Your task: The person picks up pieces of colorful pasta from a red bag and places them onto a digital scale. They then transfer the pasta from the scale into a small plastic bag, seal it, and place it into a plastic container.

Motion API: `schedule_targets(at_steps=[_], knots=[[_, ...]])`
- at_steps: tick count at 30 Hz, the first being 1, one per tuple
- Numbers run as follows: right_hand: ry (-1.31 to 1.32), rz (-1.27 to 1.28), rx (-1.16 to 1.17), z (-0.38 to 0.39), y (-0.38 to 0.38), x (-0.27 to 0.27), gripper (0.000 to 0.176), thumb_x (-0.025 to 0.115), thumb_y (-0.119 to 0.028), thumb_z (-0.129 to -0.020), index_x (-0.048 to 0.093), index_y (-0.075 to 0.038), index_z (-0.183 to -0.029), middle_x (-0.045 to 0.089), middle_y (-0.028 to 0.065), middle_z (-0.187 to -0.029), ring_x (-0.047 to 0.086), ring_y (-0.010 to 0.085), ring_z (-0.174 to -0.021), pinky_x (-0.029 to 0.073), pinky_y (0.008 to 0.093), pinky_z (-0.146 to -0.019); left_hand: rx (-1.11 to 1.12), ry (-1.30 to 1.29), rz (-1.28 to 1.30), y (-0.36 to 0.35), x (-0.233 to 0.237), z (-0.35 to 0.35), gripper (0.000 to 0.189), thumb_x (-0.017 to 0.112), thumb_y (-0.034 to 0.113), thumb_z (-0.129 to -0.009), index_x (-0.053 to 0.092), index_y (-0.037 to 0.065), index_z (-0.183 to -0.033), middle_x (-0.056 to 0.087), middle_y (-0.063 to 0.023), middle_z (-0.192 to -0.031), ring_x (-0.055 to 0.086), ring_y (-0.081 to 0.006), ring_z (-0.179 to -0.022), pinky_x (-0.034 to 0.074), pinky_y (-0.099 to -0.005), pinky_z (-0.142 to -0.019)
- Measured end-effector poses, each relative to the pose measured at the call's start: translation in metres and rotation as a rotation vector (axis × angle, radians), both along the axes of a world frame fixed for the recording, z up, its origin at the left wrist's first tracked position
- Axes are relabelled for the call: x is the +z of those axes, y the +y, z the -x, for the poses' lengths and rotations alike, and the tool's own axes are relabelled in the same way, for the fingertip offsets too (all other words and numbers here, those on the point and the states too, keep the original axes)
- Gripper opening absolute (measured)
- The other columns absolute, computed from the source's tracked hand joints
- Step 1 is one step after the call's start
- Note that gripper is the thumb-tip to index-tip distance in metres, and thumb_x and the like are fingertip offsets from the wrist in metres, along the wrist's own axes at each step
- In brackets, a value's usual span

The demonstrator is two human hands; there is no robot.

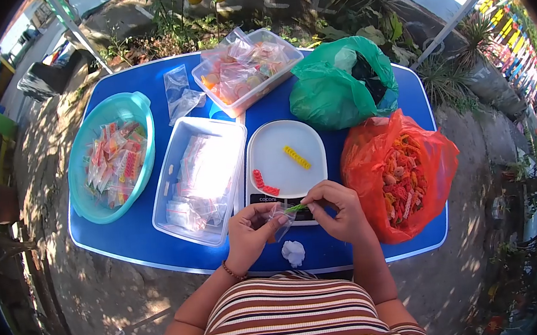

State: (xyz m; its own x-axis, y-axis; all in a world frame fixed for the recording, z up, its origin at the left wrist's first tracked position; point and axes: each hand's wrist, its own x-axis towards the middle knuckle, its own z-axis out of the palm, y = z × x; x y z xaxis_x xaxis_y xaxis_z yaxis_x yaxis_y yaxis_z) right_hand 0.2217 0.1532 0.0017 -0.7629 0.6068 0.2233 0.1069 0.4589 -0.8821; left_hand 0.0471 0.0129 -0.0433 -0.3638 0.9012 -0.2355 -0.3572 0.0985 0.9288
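In the head view, my left hand [253, 231] pinches a small clear plastic bag [282, 226] near the table's front edge. My right hand [337, 210] grips a thin green twisted piece [296, 208], whose left end is at the bag's mouth. Both hands are just in front of a kitchen scale [265, 199], partly covering its front. On the scale's white tray [278, 137] lie a yellow twisted piece [296, 157] and a red one [264, 184]. A crumpled white wad [293, 253] rests below my hands.
A white bin [234, 132] of clear bags stands left of the scale; a teal basin [78, 186] with filled packets is farther left. Behind is a clear tub [237, 108] of packets. To the right are a green bag [320, 101] and a red bag [364, 184] of colourful pieces.
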Motion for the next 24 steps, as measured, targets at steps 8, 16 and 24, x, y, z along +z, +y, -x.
schedule_targets(at_steps=[8,16,24], knots=[[0.011,0.23,-0.099,0.004,-0.011,-0.002,0.007,0.077,0.002,-0.084,0.073,0.001,-0.089,0.07,0.0081,-0.092,0.066,0.0143,-0.081,0.052,0.027,-0.071,-0.203,-0.007,-0.053,0.003,-0.001,-0.006,0.03,0.076,0.013,-0.095,0.071,-0.002,-0.12,0.076,-0.0089,-0.092,0.064,-0.0072,-0.062,0.051,-0.0221,-0.053],[-0.026,-0.182,-0.058,0.009,-0.005,-0.001,0.013,0.078,-0.013,-0.086,0.074,-0.002,-0.087,0.068,0.0096,-0.102,0.058,0.0245,-0.095,0.047,0.0356,-0.083,-0.102,-0.138,-0.029,-0.001,-0.005,-0.005,0.02,0.067,0.013,-0.101,0.067,0.0,-0.116,0.075,-0.0112,-0.108,0.071,-0.0123,-0.088,0.056,-0.026,-0.08],[-0.161,-0.613,-0.452,0.037,0.026,-0.041,0.016,0.074,-0.01,-0.085,0.074,-0.002,-0.098,0.068,0.0126,-0.103,0.061,0.0326,-0.092,0.051,0.0436,-0.084,-0.089,-0.106,-0.073,-0.001,-0.005,-0.006,0.026,0.067,0.011,-0.1,0.059,-0.001,-0.122,0.075,-0.0153,-0.109,0.072,-0.0155,-0.098,0.056,-0.0278,-0.089]])
